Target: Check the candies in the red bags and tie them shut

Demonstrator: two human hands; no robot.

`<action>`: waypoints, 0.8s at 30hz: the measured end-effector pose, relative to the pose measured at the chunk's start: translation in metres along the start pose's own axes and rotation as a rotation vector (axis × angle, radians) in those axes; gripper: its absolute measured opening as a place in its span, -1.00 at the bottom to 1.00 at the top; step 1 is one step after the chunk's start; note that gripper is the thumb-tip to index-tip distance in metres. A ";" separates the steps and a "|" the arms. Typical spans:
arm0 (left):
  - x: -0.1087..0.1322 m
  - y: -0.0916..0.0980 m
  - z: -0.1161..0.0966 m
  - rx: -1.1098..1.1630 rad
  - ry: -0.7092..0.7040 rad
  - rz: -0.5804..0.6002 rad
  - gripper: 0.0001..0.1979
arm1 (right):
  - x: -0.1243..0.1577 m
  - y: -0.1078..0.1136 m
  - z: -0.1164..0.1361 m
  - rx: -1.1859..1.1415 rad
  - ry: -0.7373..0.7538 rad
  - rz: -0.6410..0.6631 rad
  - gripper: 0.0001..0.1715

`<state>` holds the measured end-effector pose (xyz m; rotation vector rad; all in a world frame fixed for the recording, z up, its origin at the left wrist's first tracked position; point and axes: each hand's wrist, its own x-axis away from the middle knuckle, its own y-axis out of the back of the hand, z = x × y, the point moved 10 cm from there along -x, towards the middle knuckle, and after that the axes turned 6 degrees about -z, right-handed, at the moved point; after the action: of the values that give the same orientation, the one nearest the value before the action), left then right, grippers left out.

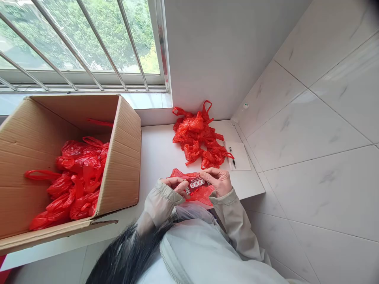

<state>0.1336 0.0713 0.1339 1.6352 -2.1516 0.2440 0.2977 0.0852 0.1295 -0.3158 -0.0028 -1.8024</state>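
Observation:
My left hand (175,184) pinches the left end of a dark red packet (197,183) printed with white characters. At its right end, the fingers of my right hand (219,181) are closed on the same packet. Beneath and around the packet, a thin red plastic bag (204,196) lies spread at the table's front edge; whether the fingers also grip it I cannot tell. Just beyond my hands is a pile of filled red plastic bags (194,132), some with their handles sticking up.
A large open cardboard box (126,154) stands on the left of the white table (156,154), with several red bags (85,161) inside. A notepad (242,156) with a black pen (232,155) lies by the tiled wall. A clear bottle (239,114) stands in the corner.

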 end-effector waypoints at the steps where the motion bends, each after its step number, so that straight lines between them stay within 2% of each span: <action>1: -0.001 -0.004 0.004 0.036 0.006 0.037 -0.68 | -0.001 0.000 0.002 0.011 0.014 -0.007 -0.76; 5: 0.000 -0.015 0.010 0.144 -0.002 0.147 -0.82 | 0.000 -0.009 0.004 0.075 0.036 0.058 -0.78; 13: 0.006 -0.014 -0.002 0.168 -0.076 0.099 -0.71 | -0.002 -0.005 -0.011 -0.106 -0.080 0.006 -0.74; 16: 0.006 -0.014 0.004 0.092 -0.058 0.077 -0.70 | -0.001 -0.006 -0.005 -0.038 -0.058 0.040 -0.73; 18: 0.005 -0.012 0.002 0.048 -0.108 0.047 -0.69 | 0.001 -0.012 0.003 0.044 -0.007 0.091 -0.75; 20: 0.004 -0.015 0.000 0.081 -0.140 0.068 -0.61 | 0.005 -0.021 0.009 0.132 0.036 0.143 -0.78; 24: -0.001 -0.021 0.006 0.123 -0.065 0.095 -0.69 | 0.007 -0.031 0.008 0.224 0.040 0.150 -0.76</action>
<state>0.1524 0.0632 0.1256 1.6294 -2.3077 0.3633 0.2686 0.0879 0.1433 -0.1169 -0.1476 -1.6410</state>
